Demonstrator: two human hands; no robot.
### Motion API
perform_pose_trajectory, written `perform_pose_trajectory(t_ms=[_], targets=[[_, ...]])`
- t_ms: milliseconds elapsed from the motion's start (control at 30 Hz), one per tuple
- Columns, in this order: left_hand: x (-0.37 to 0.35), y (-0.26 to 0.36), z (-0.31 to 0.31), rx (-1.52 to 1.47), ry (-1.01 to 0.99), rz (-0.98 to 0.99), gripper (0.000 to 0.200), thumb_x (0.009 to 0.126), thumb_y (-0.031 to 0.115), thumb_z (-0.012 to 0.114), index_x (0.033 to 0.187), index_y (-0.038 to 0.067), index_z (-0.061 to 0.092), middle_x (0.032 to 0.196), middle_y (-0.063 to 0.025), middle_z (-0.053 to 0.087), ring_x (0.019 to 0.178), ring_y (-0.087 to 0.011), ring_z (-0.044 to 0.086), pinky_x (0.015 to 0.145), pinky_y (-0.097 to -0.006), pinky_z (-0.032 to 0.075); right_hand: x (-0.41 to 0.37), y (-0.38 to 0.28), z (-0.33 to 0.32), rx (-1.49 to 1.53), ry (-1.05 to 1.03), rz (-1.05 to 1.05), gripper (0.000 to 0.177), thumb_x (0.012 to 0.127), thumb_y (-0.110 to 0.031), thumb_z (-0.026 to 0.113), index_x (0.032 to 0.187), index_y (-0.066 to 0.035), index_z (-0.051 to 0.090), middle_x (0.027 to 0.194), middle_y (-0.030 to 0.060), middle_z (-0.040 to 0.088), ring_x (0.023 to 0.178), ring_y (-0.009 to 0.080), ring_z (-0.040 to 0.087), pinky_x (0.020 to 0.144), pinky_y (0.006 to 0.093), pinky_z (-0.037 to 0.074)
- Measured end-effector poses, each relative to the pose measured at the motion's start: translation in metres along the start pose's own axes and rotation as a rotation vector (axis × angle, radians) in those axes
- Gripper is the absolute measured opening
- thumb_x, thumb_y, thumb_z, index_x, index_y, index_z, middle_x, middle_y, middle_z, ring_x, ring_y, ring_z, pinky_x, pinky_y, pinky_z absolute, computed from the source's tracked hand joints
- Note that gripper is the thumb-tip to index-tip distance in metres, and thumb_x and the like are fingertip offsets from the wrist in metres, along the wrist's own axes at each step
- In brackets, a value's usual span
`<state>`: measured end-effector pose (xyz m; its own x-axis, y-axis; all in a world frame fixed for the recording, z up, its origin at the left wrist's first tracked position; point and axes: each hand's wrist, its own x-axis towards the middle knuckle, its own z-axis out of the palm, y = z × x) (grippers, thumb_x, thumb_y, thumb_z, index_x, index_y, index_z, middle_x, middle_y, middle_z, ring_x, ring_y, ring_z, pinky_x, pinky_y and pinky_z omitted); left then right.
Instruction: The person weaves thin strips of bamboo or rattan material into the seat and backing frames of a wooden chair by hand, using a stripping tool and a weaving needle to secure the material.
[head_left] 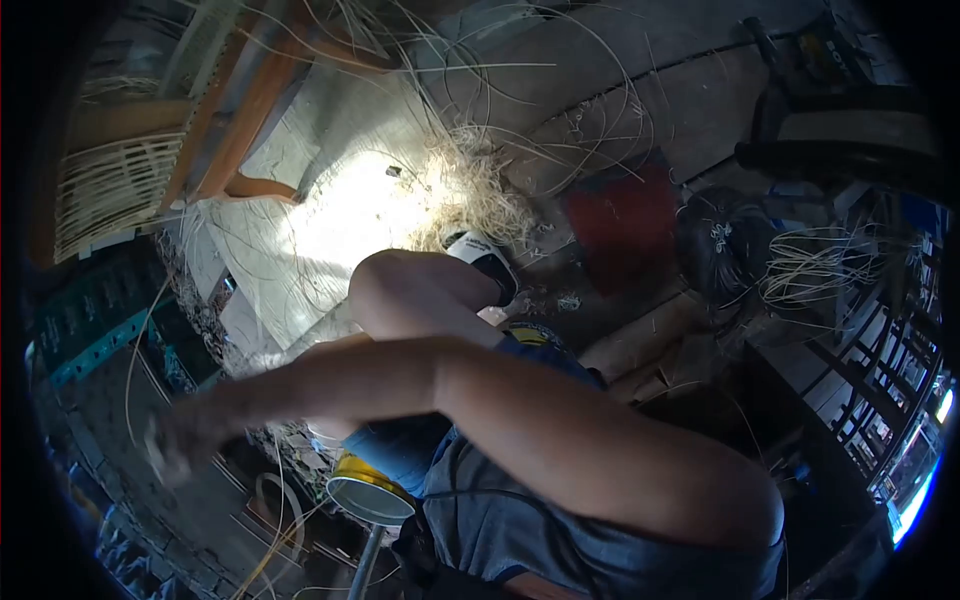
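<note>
My right arm stretches across my body to the left, and my right hand (178, 440) is at the left side of the view. The hand is smeared by motion, so I cannot make out its fingers or anything in them. A thin pale cane strand (133, 375) curves down close beside it. Below my forearm is a yellow-rimmed round container (372, 492), with a grey metal rod (367, 562) in front of it. My bent knee (400, 285) shows past the arm. My left hand is out of sight.
At upper left stands a wooden frame (255, 110) with woven cane (118, 195). A heap of pale shavings (480, 190) lies on the floor beside a red piece (625, 225). Coiled strands (825, 268), a black bag (722, 245) and a dark chair (850, 155) are at right.
</note>
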<state>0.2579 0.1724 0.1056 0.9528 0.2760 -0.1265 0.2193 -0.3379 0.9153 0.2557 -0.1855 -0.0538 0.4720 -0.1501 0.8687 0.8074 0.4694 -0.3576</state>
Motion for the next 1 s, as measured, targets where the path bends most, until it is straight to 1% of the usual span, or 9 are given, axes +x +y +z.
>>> perform_pose_trajectory(t_ms=[33,167,233,267,433,533,633,700,1000], targets=[[0.001,0.000,0.001,-0.004,0.003,0.003,0.032,0.094,0.019,0.050,0.123,0.007,0.048,0.069,0.0031,0.044,0.047,-0.0059,0.035,0.039,-0.0209,0.028,0.009,-0.005,0.033,0.431,-0.030,-0.029,0.030,0.081,-0.011,0.060,0.111,-0.008,0.062,0.089,0.0144,0.063,0.077,0.0240,0.062,0.061,0.0349,0.051],[0.006,-0.001,-0.002,0.003,0.019,0.014,0.034,0.093,0.020,0.052,0.125,0.008,0.048,0.069,0.0031,0.045,0.046,-0.0059,0.035,0.038,-0.0208,0.027,-0.045,-0.109,-0.004,-0.343,-0.428,0.504,0.065,0.086,-0.016,0.054,0.145,-0.016,0.026,0.084,0.0186,0.061,0.073,0.0266,0.059,0.064,0.0378,0.048],[0.011,-0.002,-0.005,0.015,0.028,0.020,0.035,0.093,0.021,0.053,0.126,0.008,0.048,0.069,0.0031,0.045,0.045,-0.0059,0.034,0.038,-0.0208,0.027,-0.134,-0.111,-0.083,-0.227,-0.129,0.346,0.055,0.084,-0.013,0.052,0.138,-0.011,0.040,0.077,0.0099,0.061,0.067,0.0192,0.055,0.059,0.0357,0.046],[0.014,-0.001,-0.007,0.025,0.033,0.027,0.036,0.093,0.021,0.053,0.126,0.009,0.048,0.069,0.0032,0.046,0.045,-0.0059,0.034,0.038,-0.0208,0.026,-0.185,-0.117,-0.131,-0.042,0.207,0.749,0.040,0.084,-0.011,0.052,0.124,-0.007,0.048,0.074,0.0054,0.057,0.064,0.0158,0.050,0.057,0.0335,0.043],[0.034,-0.001,-0.022,0.106,0.035,0.105,0.039,0.092,0.022,0.055,0.129,0.010,0.047,0.070,0.0032,0.046,0.044,-0.0060,0.034,0.036,-0.0207,0.025,-0.468,-0.244,-0.273,-1.340,0.708,1.569,0.029,0.082,-0.024,0.059,0.102,-0.002,0.060,0.079,0.0173,0.065,0.075,0.0258,0.064,0.069,0.0424,0.049],[0.079,-0.003,-0.045,0.199,-0.045,0.214,0.041,0.092,0.023,0.056,0.130,0.010,0.047,0.070,0.0032,0.047,0.044,-0.0060,0.034,0.036,-0.0207,0.025,-0.510,-0.287,-0.221,-1.713,0.656,1.916,0.032,0.086,-0.025,0.051,0.111,-0.010,0.064,0.125,0.0154,0.056,0.113,0.0334,0.054,0.096,0.0541,0.038],[0.010,-0.027,0.042,0.097,-0.145,0.092,0.025,0.101,0.027,0.041,0.096,0.007,0.056,0.061,0.0018,0.042,0.046,-0.0041,0.030,0.038,-0.0208,0.028,-0.549,-0.304,-0.200,-2.013,0.365,1.733,0.034,0.088,-0.026,0.047,0.113,-0.011,0.064,0.119,0.0128,0.061,0.117,0.0344,0.051,0.102,0.0587,0.028],[0.013,-0.039,0.058,-0.053,-0.133,-0.043,0.023,0.100,0.028,0.043,0.090,0.010,0.053,0.059,0.0035,0.035,0.045,-0.0032,0.026,0.037,-0.0206,0.025,-0.535,-0.333,-0.201,-1.418,-0.169,2.312,0.034,0.090,-0.025,0.045,0.116,-0.012,0.062,0.111,0.0132,0.065,0.113,0.0348,0.055,0.098,0.0546,0.037],[0.012,-0.046,0.094,-0.379,-0.181,-0.130,0.018,0.098,0.026,0.049,0.086,0.013,0.049,0.054,0.0061,0.025,0.041,-0.0017,0.019,0.034,-0.0189,0.019,-0.506,-0.666,-0.103,-2.077,1.332,2.243,0.028,0.091,-0.028,0.047,0.095,-0.006,0.064,0.088,0.0151,0.066,0.080,0.0289,0.066,0.066,0.0416,0.053]])
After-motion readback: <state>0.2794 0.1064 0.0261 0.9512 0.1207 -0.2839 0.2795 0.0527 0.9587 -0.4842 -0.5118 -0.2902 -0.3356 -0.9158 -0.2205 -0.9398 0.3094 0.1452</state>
